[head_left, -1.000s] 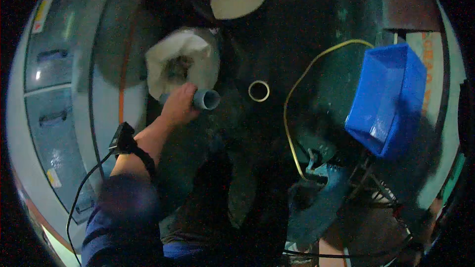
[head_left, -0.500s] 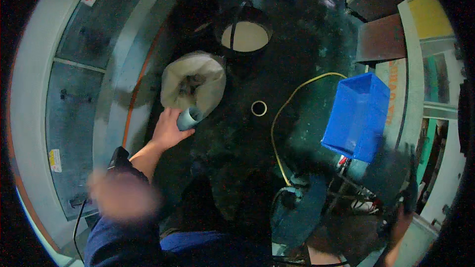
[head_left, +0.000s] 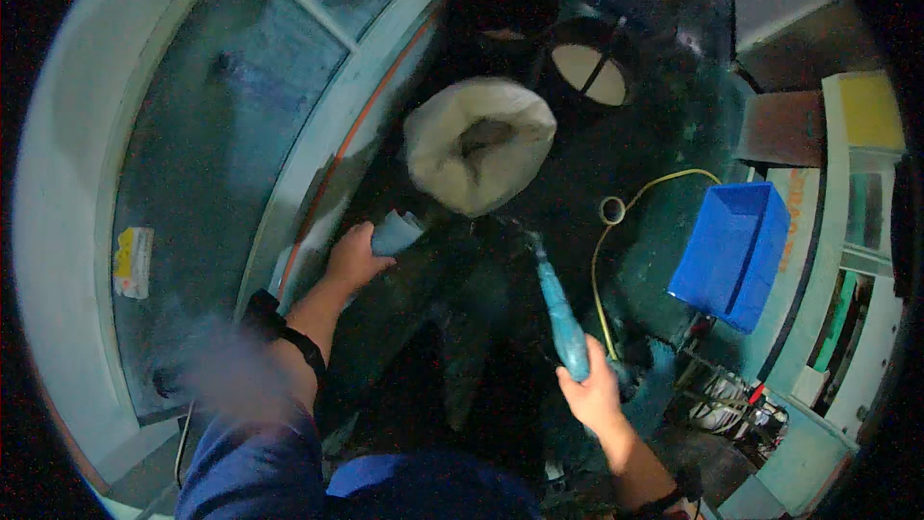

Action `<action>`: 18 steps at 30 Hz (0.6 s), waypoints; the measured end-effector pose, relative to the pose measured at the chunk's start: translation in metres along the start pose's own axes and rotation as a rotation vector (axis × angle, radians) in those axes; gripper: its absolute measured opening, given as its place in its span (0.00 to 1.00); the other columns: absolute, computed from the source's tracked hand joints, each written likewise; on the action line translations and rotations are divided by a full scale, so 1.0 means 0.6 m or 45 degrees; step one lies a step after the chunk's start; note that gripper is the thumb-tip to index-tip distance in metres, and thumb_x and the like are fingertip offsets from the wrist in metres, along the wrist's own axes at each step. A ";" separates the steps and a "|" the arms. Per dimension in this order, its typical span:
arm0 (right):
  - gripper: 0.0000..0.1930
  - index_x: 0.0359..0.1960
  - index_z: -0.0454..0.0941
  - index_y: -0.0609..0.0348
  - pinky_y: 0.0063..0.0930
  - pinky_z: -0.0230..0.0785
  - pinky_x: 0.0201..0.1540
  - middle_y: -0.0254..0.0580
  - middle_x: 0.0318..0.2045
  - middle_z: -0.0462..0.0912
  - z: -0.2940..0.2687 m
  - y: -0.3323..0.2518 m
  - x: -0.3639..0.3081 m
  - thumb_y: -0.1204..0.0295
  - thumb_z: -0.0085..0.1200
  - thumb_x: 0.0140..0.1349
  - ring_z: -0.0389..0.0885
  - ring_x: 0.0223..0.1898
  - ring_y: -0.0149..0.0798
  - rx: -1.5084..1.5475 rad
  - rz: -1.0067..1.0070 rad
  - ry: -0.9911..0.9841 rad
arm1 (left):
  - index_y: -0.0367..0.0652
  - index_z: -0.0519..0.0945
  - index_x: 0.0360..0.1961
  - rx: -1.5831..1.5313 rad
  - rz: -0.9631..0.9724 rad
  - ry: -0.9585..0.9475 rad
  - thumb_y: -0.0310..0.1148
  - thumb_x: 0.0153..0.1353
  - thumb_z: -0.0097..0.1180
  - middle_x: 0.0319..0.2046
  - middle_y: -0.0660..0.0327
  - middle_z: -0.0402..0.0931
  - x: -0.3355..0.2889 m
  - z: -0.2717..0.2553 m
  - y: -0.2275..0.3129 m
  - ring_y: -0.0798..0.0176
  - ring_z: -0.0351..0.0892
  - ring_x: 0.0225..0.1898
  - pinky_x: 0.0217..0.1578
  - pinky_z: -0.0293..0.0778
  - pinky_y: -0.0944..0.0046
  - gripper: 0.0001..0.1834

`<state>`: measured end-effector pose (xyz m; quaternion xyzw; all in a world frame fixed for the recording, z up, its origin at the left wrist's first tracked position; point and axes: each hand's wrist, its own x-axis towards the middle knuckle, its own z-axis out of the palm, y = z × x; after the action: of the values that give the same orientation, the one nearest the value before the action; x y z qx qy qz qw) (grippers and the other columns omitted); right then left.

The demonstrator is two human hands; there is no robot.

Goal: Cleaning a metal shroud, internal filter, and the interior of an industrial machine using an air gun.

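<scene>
My left hand (head_left: 354,258) is wrapped round a grey tube (head_left: 396,233), thumb on the near side; the tube is held tilted in the air, its far end turned away from me, just short of the pale sack (head_left: 438,149) and apart from it. My right hand (head_left: 592,390) is closed about the thick end of a long turquoise tool (head_left: 556,303); its narrow end points forward and leftward, toward the floor near the sack; the tip is blurred and dim, so I cannot fairly certify its form.

Step in hand, as I judge it: tube and tool are both held ready, not touching each other; the next move calls for a steady left grip and careful aim of the narrow end, with the sack's soft rim kept clear.

Surroundings noted: the sack gapes upward ahead of me; beyond it stand a dark bucket (head_left: 500,5) and a bucket with pale contents (head_left: 589,75); a pale ring (head_left: 603,213) lies right of the tool, by a yellow hose (head_left: 599,274); a blue crate (head_left: 695,274) stands further right, loose cables (head_left: 722,414) below it. Hazards, in my judgement: the hose, close to my right hand, could snag the tool; the glazed panel (head_left: 202,212) limits leftward reach.
</scene>
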<state>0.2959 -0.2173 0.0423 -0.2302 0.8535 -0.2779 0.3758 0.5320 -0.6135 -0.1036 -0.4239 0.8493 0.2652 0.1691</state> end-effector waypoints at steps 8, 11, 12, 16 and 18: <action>0.33 0.65 0.66 0.50 0.46 0.74 0.54 0.58 0.53 0.80 0.170 -0.034 0.109 0.73 0.61 0.56 0.79 0.54 0.60 0.019 -0.124 -0.488 | 0.30 0.69 0.64 -0.078 -0.428 -0.160 0.48 0.53 0.70 0.60 0.38 0.73 -0.036 0.065 -0.146 0.39 0.72 0.63 0.63 0.68 0.49 0.45; 0.31 0.64 0.67 0.50 0.48 0.74 0.54 0.56 0.52 0.81 0.195 -0.005 0.130 0.74 0.58 0.55 0.80 0.54 0.61 0.009 -0.121 -0.537 | 0.30 0.69 0.65 -0.051 -0.517 -0.138 0.51 0.56 0.67 0.60 0.38 0.73 -0.009 0.087 -0.167 0.39 0.72 0.63 0.63 0.68 0.50 0.44; 0.32 0.64 0.68 0.50 0.49 0.75 0.54 0.55 0.51 0.81 0.204 0.008 0.136 0.74 0.58 0.54 0.80 0.53 0.61 0.024 -0.089 -0.573 | 0.30 0.68 0.66 -0.040 -0.556 -0.108 0.53 0.57 0.66 0.61 0.39 0.73 0.003 0.097 -0.174 0.39 0.72 0.63 0.63 0.68 0.50 0.45; 0.34 0.64 0.68 0.49 0.48 0.75 0.54 0.56 0.50 0.82 0.244 0.021 0.142 0.73 0.61 0.52 0.80 0.53 0.61 -0.015 -0.196 -0.606 | 0.30 0.67 0.66 0.010 -0.494 0.002 0.54 0.57 0.65 0.62 0.40 0.72 0.041 0.135 -0.250 0.41 0.72 0.64 0.63 0.67 0.50 0.46; 0.34 0.63 0.68 0.49 0.46 0.75 0.53 0.56 0.48 0.82 0.267 0.026 0.139 0.74 0.62 0.50 0.81 0.52 0.61 0.046 -0.151 -0.606 | 0.31 0.67 0.67 -0.162 -0.488 -0.073 0.55 0.58 0.64 0.62 0.41 0.72 0.075 0.140 -0.253 0.42 0.71 0.64 0.65 0.65 0.50 0.45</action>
<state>0.3652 -0.3042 -0.1006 -0.3322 0.7208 -0.2525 0.5535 0.6340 -0.6678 -0.2405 -0.5798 0.7295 0.2933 0.2135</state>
